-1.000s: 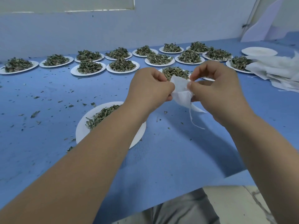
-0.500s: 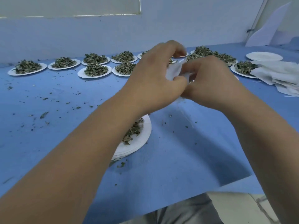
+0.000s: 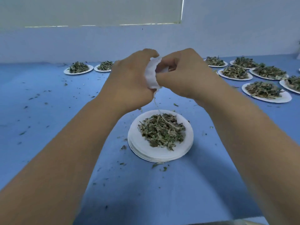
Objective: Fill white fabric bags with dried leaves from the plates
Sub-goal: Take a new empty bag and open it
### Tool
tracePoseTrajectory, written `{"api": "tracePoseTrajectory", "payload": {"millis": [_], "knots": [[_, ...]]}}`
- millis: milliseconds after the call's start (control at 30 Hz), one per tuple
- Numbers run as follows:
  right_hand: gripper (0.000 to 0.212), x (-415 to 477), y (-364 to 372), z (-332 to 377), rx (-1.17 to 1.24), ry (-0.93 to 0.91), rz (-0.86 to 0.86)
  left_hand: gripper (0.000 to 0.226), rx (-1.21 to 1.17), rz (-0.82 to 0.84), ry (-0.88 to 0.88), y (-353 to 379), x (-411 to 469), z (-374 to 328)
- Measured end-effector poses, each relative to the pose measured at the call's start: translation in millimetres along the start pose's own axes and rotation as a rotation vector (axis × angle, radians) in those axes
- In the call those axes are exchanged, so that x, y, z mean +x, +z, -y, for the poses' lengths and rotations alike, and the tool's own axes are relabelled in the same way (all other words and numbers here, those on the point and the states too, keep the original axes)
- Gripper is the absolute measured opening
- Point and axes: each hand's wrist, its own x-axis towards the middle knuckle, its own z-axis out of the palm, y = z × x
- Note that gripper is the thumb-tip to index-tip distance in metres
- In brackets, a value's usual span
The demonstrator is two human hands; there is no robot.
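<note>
my left hand [image 3: 129, 82] and right hand [image 3: 183, 73] both gripped the white fabric bag [image 3: 151, 75], bunched between them, up above the plate [image 3: 185, 143]. its string [image 3: 156, 103] dangled down onto the dried leaves [image 3: 160, 132] heaped there. more leaf-filled plates [image 3: 282, 98] sat further back on the blue table [image 3: 48, 114].

The left hand [image 3: 129, 82] and right hand [image 3: 183, 75] meet, raised in front. Their curled fingers [image 3: 172, 62] pinch the white bag [image 3: 151, 75].

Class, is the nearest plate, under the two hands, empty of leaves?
No: the nearest plate holds a heap of dried leaves, below the held white fabric bag.
</note>
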Motion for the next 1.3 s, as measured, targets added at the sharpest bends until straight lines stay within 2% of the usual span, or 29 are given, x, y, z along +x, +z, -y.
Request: {"api": "tracePoseTrajectory", "payload": {"millis": [67, 167, 200, 333, 400, 467, 600, 667, 733, 833, 900, 1000, 1067, 1100, 1200, 1300], "knots": [[0.017, 1.5, 16.1, 0.5, -0.009, -0.022, -0.028, 0.037, 0.006, 0.023, -0.064, -5.3, -10.3, 19.5], [0.022, -4.4, 34.5, 1.8, -0.076, -0.206, -0.146, 0.034, -0.031, 0.039, -0.166, -11.4, -27.3, 50.8], [0.024, -6.4, 38.0, 2.4, -0.059, -0.224, -0.108, 0.032, -0.039, 0.042, -0.182, -13.1, -32.1, 58.2], [0.032, -8.5, 48.9, 7.5, -0.033, -0.156, 0.388, 0.025, -0.089, 0.045, -0.227, -11.8, -44.1, 70.3], [0.029, -2.2, 56.5, 11.0, -0.064, -0.203, 0.525, 0.028, -0.107, 0.038, -0.242, -16.2, -46.2, 73.0], [0.026, 7.2, 64.9, 19.1, -0.051, -0.256, 0.538, 0.030, -0.103, 0.025, -0.273, -31.4, -45.6, 78.0], [0.018, 27.9, 82.1, 41.6, -0.019, -0.376, 0.399, 0.026, -0.134, -0.044, -0.373, -68.8, -42.6, 90.9], [0.016, 36.2, 90.9, 49.4, 0.018, -0.361, 0.353, 0.038, -0.162, 0.020, -0.371, -77.5, -45.8, 94.3], [0.018, 43.5, 100.1, 52.7, -0.061, -0.341, 0.284, 0.071, -0.270, 0.169, -0.393, -81.3, -53.7, 99.3], [0.021, 45.3, 112.1, 53.0, -0.321, -0.371, 0.243, 0.120, -0.597, 0.358, -0.425, -89.3, -66.4, 109.8], [0.018, 41.9, 116.8, 53.9, -0.388, -0.397, 0.270, 0.132, -0.712, 0.360, -0.380, -92.4, -71.2, 113.1], [0.012, 37.0, 118.1, 59.1, -0.364, -0.396, 0.300, 0.145, -0.561, 0.290, -0.284, -84.8, -75.9, 106.3], [0.011, 36.1, 118.0, 63.7, -0.372, -0.413, 0.300, 0.140, -0.511, 0.240, -0.197, -71.1, -79.5, 103.9], [0.011, 36.3, 118.5, 65.7, -0.392, -0.430, 0.291, 0.136, -0.520, 0.208, -0.211, -65.2, -79.8, 103.4], [0.011, 32.7, 118.6, 67.7, -0.384, -0.421, 0.296, 0.117, -0.513, 0.036, -0.350, -49.8, -80.6, 105.3], [0.010, 26.3, 115.1, 65.4, -0.388, -0.412, 0.306, 0.080, -0.328, -0.124, -0.484, -41.6, -80.9, 107.5]]}}
